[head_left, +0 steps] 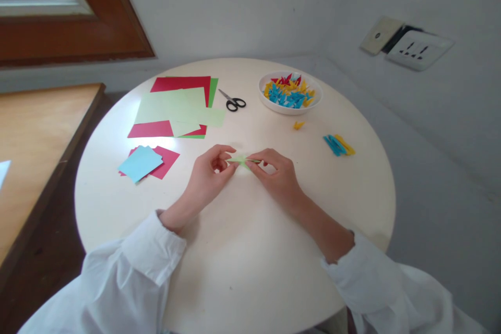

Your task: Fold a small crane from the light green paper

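Observation:
A small piece of light green folded paper [241,159] is held between both hands, a little above the middle of the round white table [235,250]. My left hand [211,169] pinches its left end between thumb and fingers. On the other side, my right hand [276,169] grips the right end with thumb and forefinger. The fingertips cover parts of the paper, so its exact folded shape is hard to make out.
Light green and red paper sheets [160,107] lie at back left, beside black-handled scissors [234,103]. Small paper squares [141,163] sit at left. A white dish [270,108] holds folded paper pieces; a yellow one [298,125] lies before it. Folded strips [338,145] rest at right.

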`<control>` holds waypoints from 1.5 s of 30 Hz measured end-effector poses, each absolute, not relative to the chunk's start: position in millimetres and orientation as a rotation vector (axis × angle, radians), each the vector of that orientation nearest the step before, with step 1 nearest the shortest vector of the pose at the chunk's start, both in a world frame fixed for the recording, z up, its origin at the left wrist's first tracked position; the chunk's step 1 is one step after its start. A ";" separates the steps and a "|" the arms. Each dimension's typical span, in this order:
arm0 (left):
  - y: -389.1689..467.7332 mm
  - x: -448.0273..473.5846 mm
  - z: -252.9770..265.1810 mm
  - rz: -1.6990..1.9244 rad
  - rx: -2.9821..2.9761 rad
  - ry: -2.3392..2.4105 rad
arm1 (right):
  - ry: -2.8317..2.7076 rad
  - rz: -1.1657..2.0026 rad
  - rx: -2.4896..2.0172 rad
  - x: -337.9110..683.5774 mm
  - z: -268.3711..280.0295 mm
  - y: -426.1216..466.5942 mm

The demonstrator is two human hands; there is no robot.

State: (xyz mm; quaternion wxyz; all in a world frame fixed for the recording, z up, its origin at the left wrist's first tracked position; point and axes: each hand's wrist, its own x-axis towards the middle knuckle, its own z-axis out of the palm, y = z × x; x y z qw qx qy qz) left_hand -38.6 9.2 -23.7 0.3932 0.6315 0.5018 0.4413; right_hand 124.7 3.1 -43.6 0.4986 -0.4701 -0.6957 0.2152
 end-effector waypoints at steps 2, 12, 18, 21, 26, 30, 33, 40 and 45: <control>10.2 -40.4 -27.9 1.162 1.699 1.243 | -1.634 0.607 -1.136 124.6 -42.4 2.9; 10.6 -40.7 -30.1 1.081 1.700 1.036 | -1.549 0.813 -1.089 123.6 -40.0 2.1; 10.1 -42.7 -30.9 1.180 1.823 1.030 | -1.510 0.770 -1.098 122.9 -38.9 1.3; 9.4 -42.0 -29.2 1.216 1.849 1.028 | -1.472 0.788 -1.080 123.7 -39.4 1.7; 7.0 -39.3 -26.9 1.224 1.767 1.019 | -1.448 0.824 -1.032 125.6 -43.0 1.8; 5.6 -38.7 -26.7 1.212 1.705 1.011 | -1.473 0.834 -1.010 125.7 -43.4 0.5; 4.8 -38.8 -26.7 1.207 1.698 1.004 | -1.484 0.841 -1.053 124.8 -41.1 -0.5; 4.8 -37.1 -25.7 1.170 1.803 1.012 | -1.432 0.876 -1.149 122.2 -38.4 -0.6; 5.3 -35.9 -26.4 1.171 1.838 1.045 | -1.317 0.996 -1.144 119.6 -37.2 0.2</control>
